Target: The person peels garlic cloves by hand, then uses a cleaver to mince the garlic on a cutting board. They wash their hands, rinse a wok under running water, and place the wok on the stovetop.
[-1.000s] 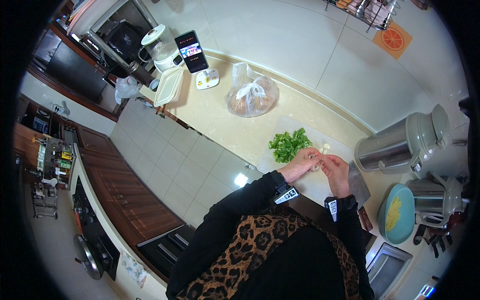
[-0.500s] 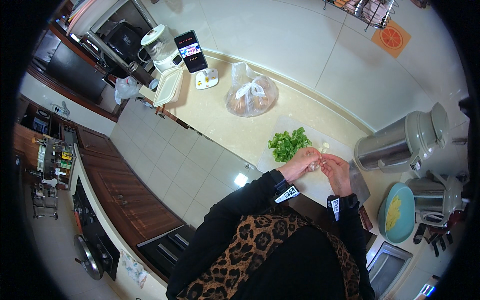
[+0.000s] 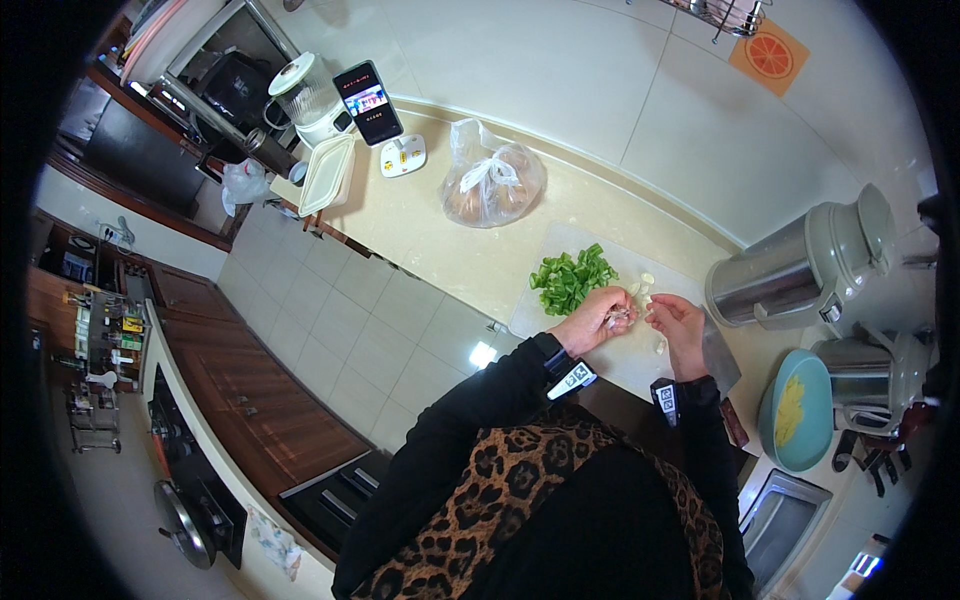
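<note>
Chopped glossy-green vegetable pieces [image 3: 573,279] and small cream-white cloves [image 3: 647,279] already lie on the white rectangular board [image 3: 624,366], the curled left hand [image 3: 592,319] holds papery whitish pieces [image 3: 617,316], apparently unfinished, and whether the bent-fingered right hand [image 3: 681,332] grips anything is unclear.

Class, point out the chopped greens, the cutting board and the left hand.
Chopped greens [image 3: 572,281]: head view, middle of the pile.
Cutting board [image 3: 628,364]: head view, bare near part.
Left hand [image 3: 597,320]: head view, middle of the hand.
</note>
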Demonstrator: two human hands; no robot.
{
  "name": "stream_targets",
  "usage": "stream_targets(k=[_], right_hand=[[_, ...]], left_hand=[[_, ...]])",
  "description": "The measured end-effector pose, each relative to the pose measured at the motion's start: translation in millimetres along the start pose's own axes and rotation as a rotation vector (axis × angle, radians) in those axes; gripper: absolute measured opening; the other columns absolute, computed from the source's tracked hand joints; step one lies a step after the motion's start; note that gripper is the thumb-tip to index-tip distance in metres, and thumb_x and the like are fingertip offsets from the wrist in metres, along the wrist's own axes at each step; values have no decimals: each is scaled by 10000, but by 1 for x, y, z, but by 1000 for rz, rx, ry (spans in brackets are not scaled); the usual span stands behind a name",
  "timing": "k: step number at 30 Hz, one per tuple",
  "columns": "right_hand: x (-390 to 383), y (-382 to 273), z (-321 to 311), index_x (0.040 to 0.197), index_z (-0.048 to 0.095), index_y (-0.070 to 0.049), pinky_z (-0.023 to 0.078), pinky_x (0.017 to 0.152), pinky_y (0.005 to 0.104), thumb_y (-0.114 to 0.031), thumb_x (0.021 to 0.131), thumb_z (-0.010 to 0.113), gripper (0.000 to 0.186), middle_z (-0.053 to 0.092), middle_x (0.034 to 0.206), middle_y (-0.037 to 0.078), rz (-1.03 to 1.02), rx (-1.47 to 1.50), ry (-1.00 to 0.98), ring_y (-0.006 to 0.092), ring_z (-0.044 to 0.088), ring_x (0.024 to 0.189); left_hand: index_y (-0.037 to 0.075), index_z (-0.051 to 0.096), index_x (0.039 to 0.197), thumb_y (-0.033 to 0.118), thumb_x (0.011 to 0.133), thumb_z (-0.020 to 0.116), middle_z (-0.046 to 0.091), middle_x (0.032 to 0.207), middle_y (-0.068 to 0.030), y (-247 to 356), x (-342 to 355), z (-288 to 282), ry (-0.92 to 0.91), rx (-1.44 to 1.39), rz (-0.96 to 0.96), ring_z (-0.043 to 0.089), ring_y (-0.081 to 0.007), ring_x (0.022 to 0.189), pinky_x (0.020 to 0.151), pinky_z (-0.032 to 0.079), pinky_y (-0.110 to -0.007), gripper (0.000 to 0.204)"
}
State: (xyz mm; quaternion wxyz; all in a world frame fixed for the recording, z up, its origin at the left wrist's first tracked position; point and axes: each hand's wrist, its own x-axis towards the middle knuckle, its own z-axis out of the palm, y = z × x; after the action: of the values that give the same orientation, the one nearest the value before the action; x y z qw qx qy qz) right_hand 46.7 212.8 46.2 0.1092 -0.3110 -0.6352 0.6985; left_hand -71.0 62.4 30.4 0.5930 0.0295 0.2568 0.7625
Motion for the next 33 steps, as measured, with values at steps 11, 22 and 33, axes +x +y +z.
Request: stream_targets(k=[11,22,33], right_hand=[[17,40,-9,916,669,42,510,558,229,0,846,676,81,679,775,72,-178,-267,37,105,629,633],[19,36,-26,981,659,54,530,606,231,-13,890,628,117,695,846,92,-148,-184,56,138,678,703],[7,26,-32,1006,652,36,462,514,204,-40,920,603,125,710,884,95,-91,-172,150,95,621,567]], left_hand=[[31,540,828,117,937,543,594,815,-95,2,-9,5,26,56,-12,433,-78,601,552,387,-203,138],[18,575,910,37,920,602,588,798,-71,4,-18,-11,68,171,7,481,-89,621,527,379,-211,34],[33,561,887,55,921,612,579,812,-71,-7,-22,-6,105,227,-59,461,-89,625,536,375,-231,66]])
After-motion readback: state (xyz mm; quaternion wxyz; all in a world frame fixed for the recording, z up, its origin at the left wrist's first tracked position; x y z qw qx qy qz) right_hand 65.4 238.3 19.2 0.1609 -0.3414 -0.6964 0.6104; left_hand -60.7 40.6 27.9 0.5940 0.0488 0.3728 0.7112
